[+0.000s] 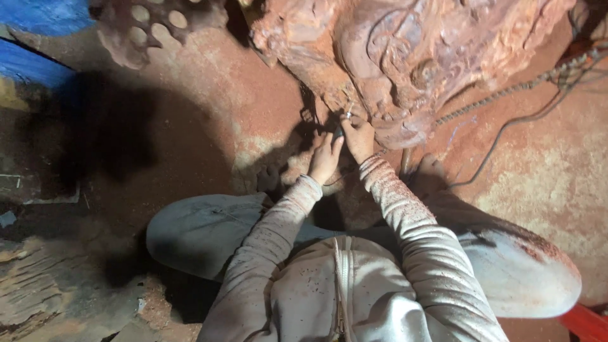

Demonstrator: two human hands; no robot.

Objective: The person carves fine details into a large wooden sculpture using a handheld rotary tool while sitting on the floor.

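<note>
A big reddish carved wood block [405, 57] with raised relief shapes stands on the dusty floor at top centre. My left hand [325, 158] and my right hand [358, 136] meet at its lower edge, both closed around a small dark hand tool [339, 132] whose tip presses against the carving. The tool is mostly hidden by my fingers. My sleeves are pale and speckled with red dust. My knees, in grey trousers, spread to either side below the hands.
Red sawdust covers the floor [240, 101]. A chain [506, 92] and a dark cable [506, 130] run to the right of the carving. A pierced carved piece [149, 25] sits top left, beside blue sheeting [38, 38]. Rough wood scraps [44, 285] lie bottom left.
</note>
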